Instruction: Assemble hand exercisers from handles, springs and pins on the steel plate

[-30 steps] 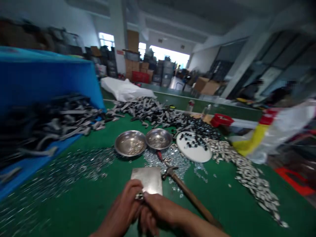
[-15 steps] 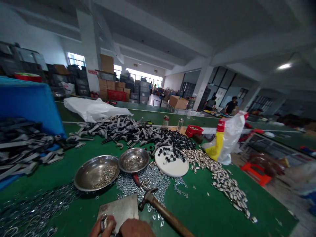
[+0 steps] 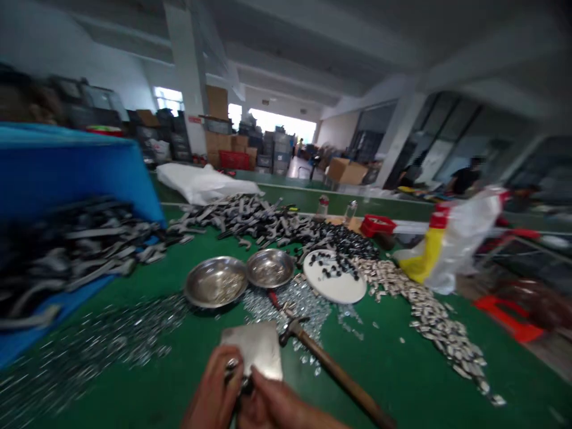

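Both hands meet low in the middle, over the near edge of a flat metal plate (image 3: 257, 345). My left hand (image 3: 212, 387) is closed around a small shiny metal cylinder (image 3: 231, 364). My right hand (image 3: 279, 405) presses close beside it, thumb and fingers pinched at a small dark piece (image 3: 245, 386) whose kind is blurred. To the right of the plate lies a claw hammer (image 3: 333, 363) with a wooden handle. A red-handled tool (image 3: 273, 298) lies just beyond the hammer head among small nuts (image 3: 308, 304).
Two steel bowls (image 3: 191, 292) and a white plate (image 3: 333, 293) of black-headed bolts stand beyond. Wrench parts (image 3: 250, 214) are heaped behind, and more fill a blue bin (image 3: 147, 173). Ridged metal cylinders (image 3: 429, 307) spread right, near a white bag (image 3: 465, 238). Rings (image 3: 120, 333) lie left.
The view has swung left, so everything sits further right and blurs. Both hands now show more fully, and my right thumb points in toward the piece between the hands.
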A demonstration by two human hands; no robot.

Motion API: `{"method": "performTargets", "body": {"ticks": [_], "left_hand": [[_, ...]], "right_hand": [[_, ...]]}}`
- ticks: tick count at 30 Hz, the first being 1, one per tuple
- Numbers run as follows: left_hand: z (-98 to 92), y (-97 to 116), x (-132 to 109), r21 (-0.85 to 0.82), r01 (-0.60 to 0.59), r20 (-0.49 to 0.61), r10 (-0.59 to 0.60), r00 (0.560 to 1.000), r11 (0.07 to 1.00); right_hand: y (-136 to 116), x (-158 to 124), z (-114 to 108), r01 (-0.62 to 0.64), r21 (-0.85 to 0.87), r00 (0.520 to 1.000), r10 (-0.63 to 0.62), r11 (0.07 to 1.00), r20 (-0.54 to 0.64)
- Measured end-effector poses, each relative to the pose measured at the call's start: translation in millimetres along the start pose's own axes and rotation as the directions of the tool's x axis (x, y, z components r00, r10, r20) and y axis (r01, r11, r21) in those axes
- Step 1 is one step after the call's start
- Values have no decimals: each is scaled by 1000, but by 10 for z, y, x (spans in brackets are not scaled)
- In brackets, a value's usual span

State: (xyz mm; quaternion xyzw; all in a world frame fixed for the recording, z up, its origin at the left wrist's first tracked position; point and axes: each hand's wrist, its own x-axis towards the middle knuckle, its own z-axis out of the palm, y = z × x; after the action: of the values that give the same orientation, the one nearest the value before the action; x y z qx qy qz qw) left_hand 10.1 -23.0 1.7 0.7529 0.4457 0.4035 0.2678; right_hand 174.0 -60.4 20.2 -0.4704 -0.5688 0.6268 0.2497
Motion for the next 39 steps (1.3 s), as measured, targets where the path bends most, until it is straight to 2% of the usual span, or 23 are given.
{"method": "performTargets", "body": {"ticks": [1,2,3,4,5,6,8,9,11,14,16,18,20,22,24,25,29,31,33,34,35,37,39], "left_hand": [[-58,91,24,-30,20,70,-18,997,999],[-92,158,57,-55,27,119,-20,993,998],[-101,190,91,-78,47,130,-36,991,996],[-91,191,117,-99,88,118,-76,990,991],[-70,173,129,-117,167,107,-155,982,979],[-42,150,125,-141,236,105,-222,969,962],[9,130,90,-187,347,123,-328,936,919],[23,139,73,-198,370,133,-349,928,908],[14,182,62,-180,337,116,-320,940,924],[-81,245,108,-93,160,92,-152,984,983],[-137,252,142,-65,72,137,-62,989,995],[-146,234,147,-80,63,156,-50,986,995],[-112,211,122,-122,117,123,-102,987,985],[-72,201,93,-159,179,90,-167,982,971],[-67,209,79,-152,197,89,-185,979,969],[-82,216,80,-136,187,98,-175,980,973],[-169,216,93,-83,129,142,-117,983,988],[-168,192,81,-85,155,143,-142,980,984],[-140,165,55,-95,216,127,-204,971,972],[-125,155,42,-93,239,117,-228,967,966],[-116,149,32,-82,246,114,-236,965,966],[-118,150,24,-45,195,140,-188,972,980],[-133,159,33,-20,124,197,-118,973,992]], "right_hand": [[7,-39,9,-24,55,993,18,998,115],[12,-59,8,-65,115,985,45,991,166],[18,-62,-3,-72,116,993,61,991,98],[25,-54,-24,-36,36,999,36,999,2],[33,-43,-48,25,-116,989,-42,993,-145],[43,-38,-72,68,-287,967,-133,956,-215],[66,-53,-100,120,-537,912,-306,835,-273],[77,-67,-96,135,-582,898,-347,802,-269],[91,-86,-51,150,-473,912,-306,868,-273],[78,-63,51,89,-99,973,-107,991,-204],[53,-38,79,-4,118,999,10,993,-51],[36,-27,54,-36,147,999,35,988,13],[38,-29,4,59,-85,990,-69,995,-119],[55,-36,-26,142,-401,933,-258,905,-252],[71,-40,-10,168,-518,904,-341,839,-260],[74,-39,11,171,-492,914,-324,853,-244],[49,-18,84,85,-181,983,-112,980,-142],[33,-8,81,103,-220,969,-148,970,-199],[27,-8,75,172,-343,912,-281,923,-298],[28,-13,80,192,-337,899,-303,922,-316],[31,-19,91,193,-247,911,-267,950,-315],[35,-34,125,98,118,977,-72,988,-202],[38,-47,151,-62,397,996,79,916,-28]]}}
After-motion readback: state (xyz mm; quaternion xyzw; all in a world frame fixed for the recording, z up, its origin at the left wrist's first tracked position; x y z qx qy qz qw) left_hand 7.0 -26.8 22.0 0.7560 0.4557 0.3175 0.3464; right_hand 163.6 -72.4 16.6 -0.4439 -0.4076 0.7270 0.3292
